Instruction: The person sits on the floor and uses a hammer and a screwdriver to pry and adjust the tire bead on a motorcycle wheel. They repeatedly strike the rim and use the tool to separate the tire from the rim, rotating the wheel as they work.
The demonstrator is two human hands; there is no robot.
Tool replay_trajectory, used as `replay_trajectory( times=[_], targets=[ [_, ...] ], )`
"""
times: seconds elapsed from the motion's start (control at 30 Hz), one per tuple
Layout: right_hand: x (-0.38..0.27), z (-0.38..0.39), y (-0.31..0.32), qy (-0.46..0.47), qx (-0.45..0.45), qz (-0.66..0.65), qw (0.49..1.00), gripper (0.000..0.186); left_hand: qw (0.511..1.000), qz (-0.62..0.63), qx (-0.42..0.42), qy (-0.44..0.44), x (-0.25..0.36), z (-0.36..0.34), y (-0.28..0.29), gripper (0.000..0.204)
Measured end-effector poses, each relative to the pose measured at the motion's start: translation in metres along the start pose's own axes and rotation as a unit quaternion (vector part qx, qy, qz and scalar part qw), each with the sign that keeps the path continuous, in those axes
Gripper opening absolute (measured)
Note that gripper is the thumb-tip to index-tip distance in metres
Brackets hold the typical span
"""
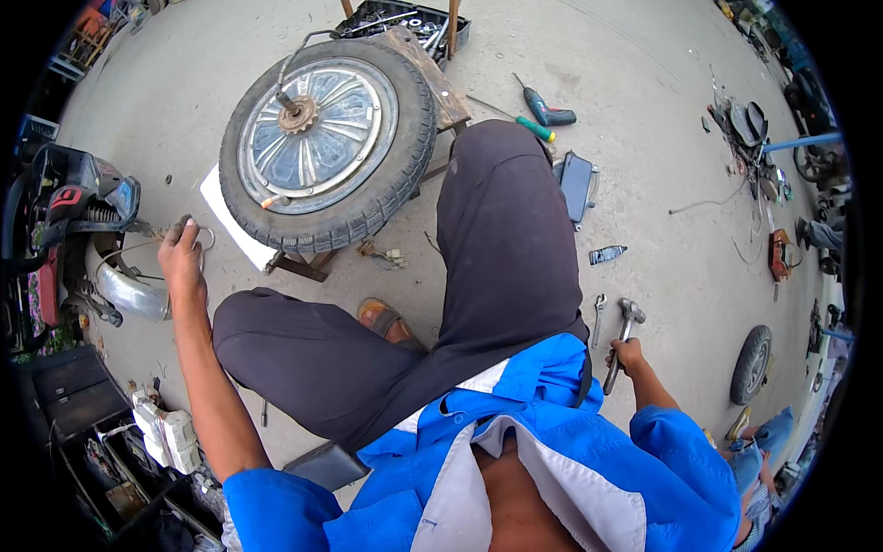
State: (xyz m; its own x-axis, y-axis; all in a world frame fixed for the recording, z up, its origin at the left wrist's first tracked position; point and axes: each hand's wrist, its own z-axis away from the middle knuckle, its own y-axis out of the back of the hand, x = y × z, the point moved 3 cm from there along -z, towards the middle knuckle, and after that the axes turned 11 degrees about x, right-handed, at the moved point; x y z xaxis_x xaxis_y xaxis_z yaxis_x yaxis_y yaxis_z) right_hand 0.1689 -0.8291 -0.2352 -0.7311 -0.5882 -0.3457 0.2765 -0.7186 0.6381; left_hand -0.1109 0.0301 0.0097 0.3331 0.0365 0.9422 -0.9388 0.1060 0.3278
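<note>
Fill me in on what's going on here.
A person's right hand grips a hammer off to the right, near a wrench on the floor. The left hand is beside a large wheel; whether it holds anything is unclear. The wheel lies on its side on a wooden stand, untouched by the hammer.

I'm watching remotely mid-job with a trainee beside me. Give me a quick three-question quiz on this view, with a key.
1. Which hand grips the hammer?
2. True or false: the big wheel has its sprocket on the upper side.
3. Which of these lies on the floor nearest the hammer?
A) power drill
B) wrench
C) green-handled screwdriver

Key:
1. The right hand.
2. True.
3. B, the wrench; it lies just to the left of the hammer in the picture.
</note>
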Motion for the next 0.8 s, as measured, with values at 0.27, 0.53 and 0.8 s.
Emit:
replay_trajectory(
  times=[0.27, 0.53, 0.8],
  targets=[
    [-0.010, -0.009, 0.003, 0.102, 0.078, 0.328, 0.936, 0.036, 0.993, -0.044, 0.047, 0.098, -0.145, -0.019, 0.099, 0.037],
    [-0.061, 0.018, -0.007, 0.073, -0.006, 0.414, 0.907, 0.019, 0.980, -0.037, 0.093, 0.174, -0.195, 0.085, 0.125, 0.032],
    [-0.098, -0.005, -0.054, 0.334, -0.104, 0.394, 0.850, 0.021, 0.964, -0.059, 0.131, 0.224, -0.224, 0.192, 0.115, 0.035]
  ],
)
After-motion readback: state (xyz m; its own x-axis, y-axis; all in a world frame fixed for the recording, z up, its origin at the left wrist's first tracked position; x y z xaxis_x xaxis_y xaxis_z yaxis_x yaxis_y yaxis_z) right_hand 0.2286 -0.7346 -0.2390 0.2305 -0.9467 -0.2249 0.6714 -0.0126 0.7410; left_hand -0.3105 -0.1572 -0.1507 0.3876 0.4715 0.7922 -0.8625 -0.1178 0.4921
